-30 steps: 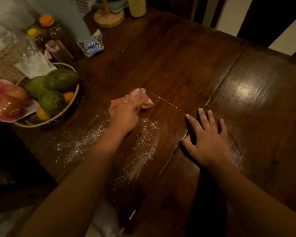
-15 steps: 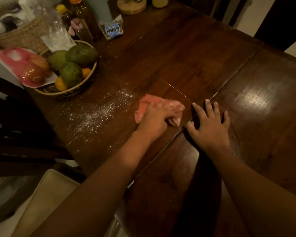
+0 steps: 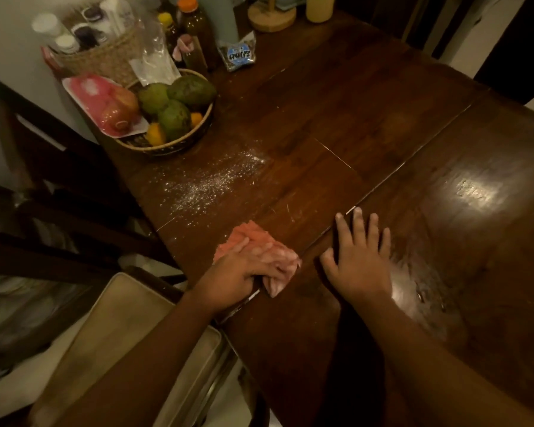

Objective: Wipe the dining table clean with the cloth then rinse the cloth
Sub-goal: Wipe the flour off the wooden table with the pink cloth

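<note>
Only one view on my end: the head cam, worn up high and tilted forward and down over the near edge of the dining table [image 3: 367, 97]. It's wide-angle, so the tabletop bows out and the far corners stretch away. Both forearms come in from the bottom of the frame, which puts the left hand [image 3: 239, 277] and right hand [image 3: 359, 257] close under the lens, about mid-frame. The fruit basket [image 3: 179, 143] sits further off at upper left, and a chair seat [image 3: 121, 328] (beige cushion, I think, the light's pretty dim) fills the lower left. There's no second camera, so no overlap to compare.
</note>
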